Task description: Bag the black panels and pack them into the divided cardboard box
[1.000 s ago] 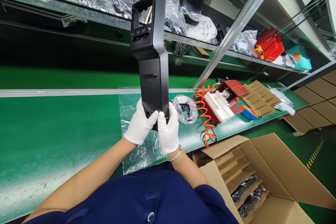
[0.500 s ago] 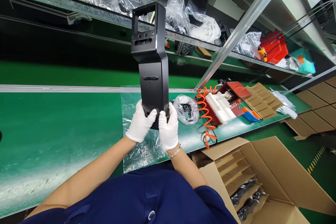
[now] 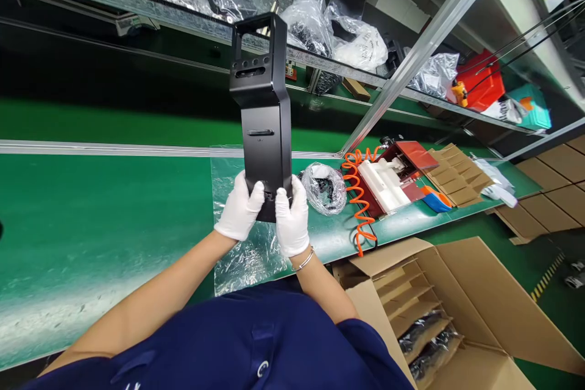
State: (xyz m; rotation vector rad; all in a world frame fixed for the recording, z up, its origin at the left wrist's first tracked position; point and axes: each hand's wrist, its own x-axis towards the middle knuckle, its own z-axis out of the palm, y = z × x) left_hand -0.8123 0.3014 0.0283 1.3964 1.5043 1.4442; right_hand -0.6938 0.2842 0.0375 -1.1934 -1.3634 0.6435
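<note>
A long black plastic housing (image 3: 265,128) is held up before me, its bent upper end carrying a rectangular opening and a row of round holes. My left hand (image 3: 240,207), in a white glove, grips its lower left edge with the thumb on the front face. On the lower right edge, my gloved right hand (image 3: 292,216) closes the same way, thumb on the front. Beneath the hands a clear plastic sheet (image 3: 249,262) lies on the green bench (image 3: 114,213). Right of the housing sits a clear bag of small black parts (image 3: 324,189).
An orange coiled hose (image 3: 361,207) lies beside a red and white device (image 3: 388,180). Cardboard dividers (image 3: 459,177) and a blue-orange tape roll (image 3: 436,199) are further right. An open carton (image 3: 484,292) stands at lower right. Overhead runs a shelf edge (image 3: 183,18) with bagged parts.
The housing's top has dipped slightly and tilted a little. My left thumb has shifted left off the lower face, baring a small slot there. Both hands keep their hold.
</note>
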